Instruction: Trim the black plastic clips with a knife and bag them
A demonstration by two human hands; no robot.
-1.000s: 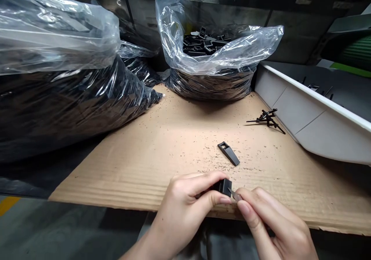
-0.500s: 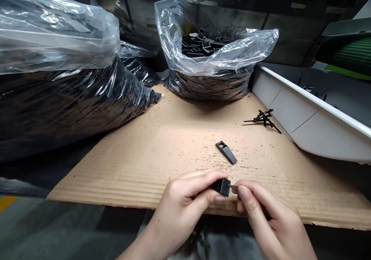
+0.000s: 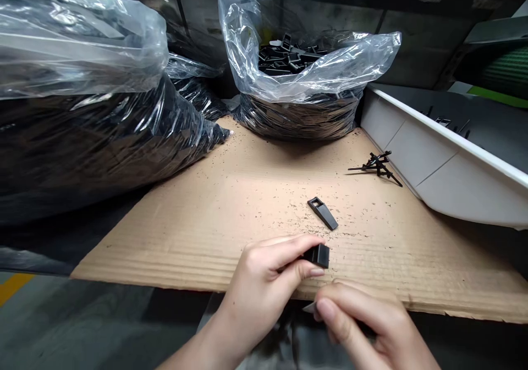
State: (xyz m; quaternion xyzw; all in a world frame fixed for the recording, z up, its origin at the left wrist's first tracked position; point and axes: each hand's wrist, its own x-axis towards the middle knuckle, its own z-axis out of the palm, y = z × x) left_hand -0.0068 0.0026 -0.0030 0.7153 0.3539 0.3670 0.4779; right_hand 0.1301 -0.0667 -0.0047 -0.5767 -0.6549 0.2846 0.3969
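Observation:
My left hand [image 3: 268, 279] pinches a black plastic part [image 3: 319, 255] by its sides, and the part's blocky end sticks out past the fingertips. Lower and to the right, my right hand [image 3: 363, 318] is closed round a small blade [image 3: 309, 307]. Only the pointed grey tip shows; the palm and fingers hide the rest. Blade and held part are apart. Just beyond my left hand, a second black plastic part [image 3: 325, 216], tapered with a square hole at one end, lies on the cardboard sheet [image 3: 185, 238].
An open clear bag [image 3: 297, 92] full of black parts stands at the back. Another large bag [image 3: 82, 139] fills the left side. On the right, a white bin [image 3: 454, 155] holds some black pieces, with a black sprue cluster [image 3: 376, 165] beside it. Dark shavings dot the cardboard.
My right hand has moved down and left, drawing the blade away from the held part's end. My left hand keeps its grip, nearly in place. The view has shifted slightly.

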